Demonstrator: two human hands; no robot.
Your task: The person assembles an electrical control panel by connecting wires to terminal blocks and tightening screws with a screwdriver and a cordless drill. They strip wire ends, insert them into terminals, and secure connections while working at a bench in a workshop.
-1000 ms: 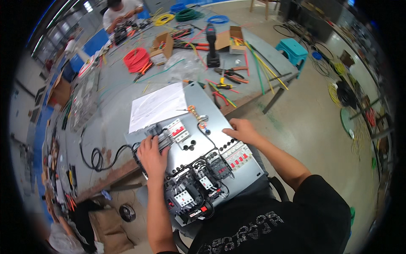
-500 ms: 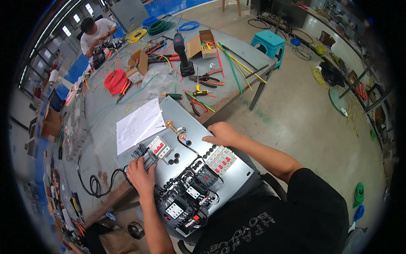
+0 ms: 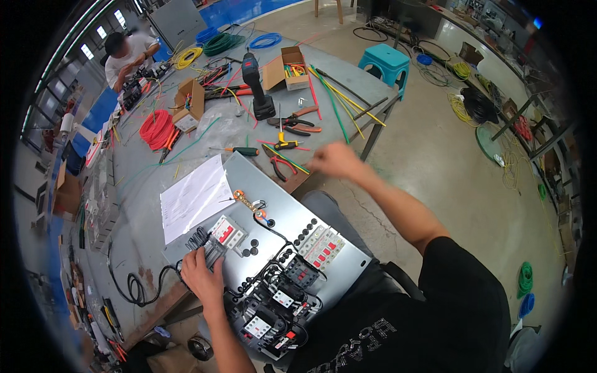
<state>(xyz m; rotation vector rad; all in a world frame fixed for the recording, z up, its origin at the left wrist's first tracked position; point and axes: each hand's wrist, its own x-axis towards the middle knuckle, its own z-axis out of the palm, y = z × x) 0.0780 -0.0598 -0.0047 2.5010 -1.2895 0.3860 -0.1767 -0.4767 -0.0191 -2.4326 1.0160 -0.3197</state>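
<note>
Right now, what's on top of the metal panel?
The panel carries breakers with red switches, black modules and black wiring. Your left hand covers part of a grey piece; what lies beneath its fingers is hidden.

The left hand is palm down, fingers bent; the right hand is blurred, its forearm stretched forward.

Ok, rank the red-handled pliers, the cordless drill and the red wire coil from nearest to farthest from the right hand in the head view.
From the right hand:
1. Red-handled pliers: just to its left.
2. Cordless drill: standing upright, farther up and left.
3. Red wire coil: well to the left, beyond the drill.
</note>
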